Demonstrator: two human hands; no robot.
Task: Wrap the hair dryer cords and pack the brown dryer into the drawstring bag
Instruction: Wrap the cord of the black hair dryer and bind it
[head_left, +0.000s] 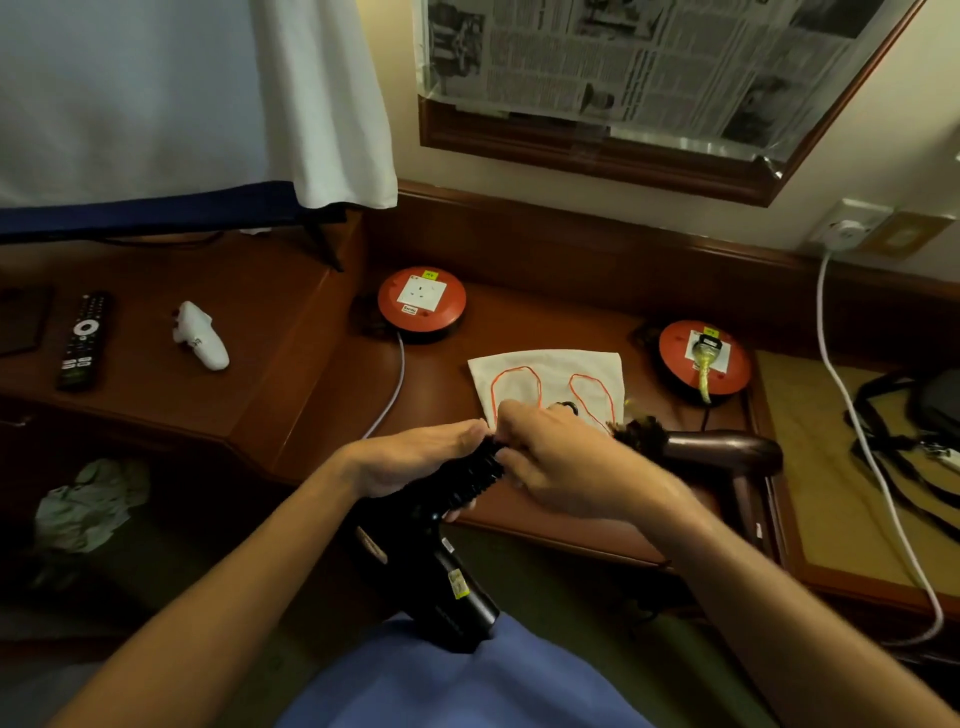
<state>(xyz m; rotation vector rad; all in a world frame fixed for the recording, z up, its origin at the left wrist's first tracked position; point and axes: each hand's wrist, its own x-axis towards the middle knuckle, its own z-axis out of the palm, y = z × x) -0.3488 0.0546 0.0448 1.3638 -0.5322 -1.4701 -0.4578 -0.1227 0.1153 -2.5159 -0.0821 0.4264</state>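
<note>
1. Brown dryer (722, 453): lies on its side on the table (519, 322) at about 3 o'clock from the hands, handle pointing toward the table's near edge, with its dark cord bunched at the rear end.
2. Black dryer (441, 566): held off the table's near edge above the lap, barrel at 6 o'clock, handle with coiled cord (475, 475) turned up toward 12 o'clock.
3. Left hand (415, 457): closed around the cord-wrapped handle of the black dryer.
4. Right hand (561, 457): fingers pinched together at the top of the coiled cord, just beside the left fingertips.
5. Drawstring bag (550, 374): white, flat on the table at 12 o'clock from the hands, two orange drawstring loops lying on it.
6. Red cord reels: one (421, 306) at 11 o'clock with an empty socket, one (701, 358) at 2 o'clock with a plug inserted.
7. Remote control (83, 338): on the raised surface at 9 o'clock, a white object (200, 335) beside it.
</note>
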